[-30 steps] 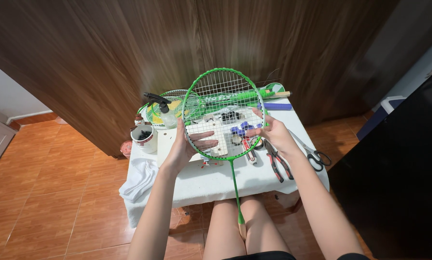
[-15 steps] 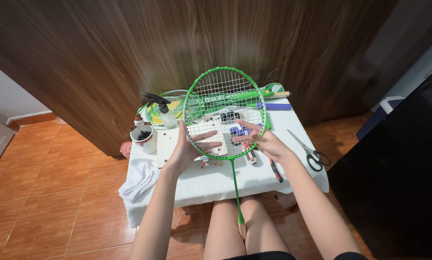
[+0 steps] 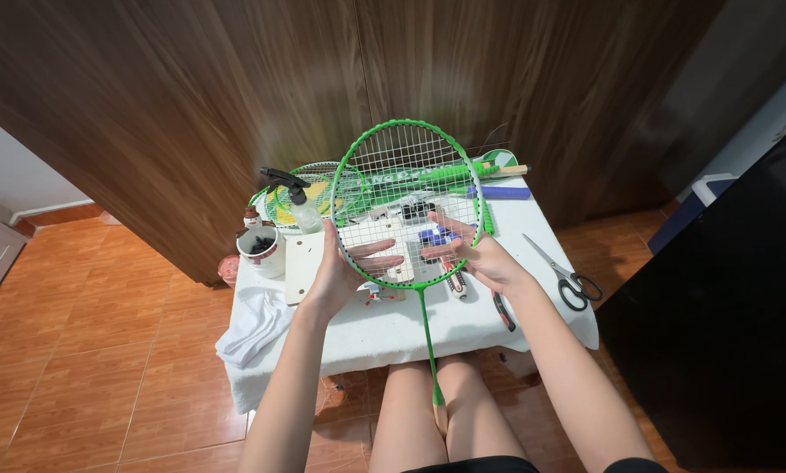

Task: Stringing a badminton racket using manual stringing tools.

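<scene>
I hold a green badminton racket (image 3: 408,166) upright over a small table, its white strings facing me and its thin shaft (image 3: 427,333) running down between my knees. My left hand (image 3: 345,267) grips the lower left of the frame, fingers spread behind the strings. My right hand (image 3: 474,254) grips the lower right of the frame, fingers reaching behind the strings toward the middle.
The white-covered table (image 3: 384,328) carries a spray bottle (image 3: 298,203), a white cup (image 3: 262,250), more green rackets (image 3: 318,191), scissors (image 3: 568,278), red-handled pliers (image 3: 502,311) and a white board (image 3: 305,258). A dark wooden wardrobe (image 3: 323,79) stands behind. A black object (image 3: 726,307) is at right.
My right hand slid from the right rim down and inward along the lower frame, fingers now behind the strings. The racket rose slightly. My left hand stayed put.
</scene>
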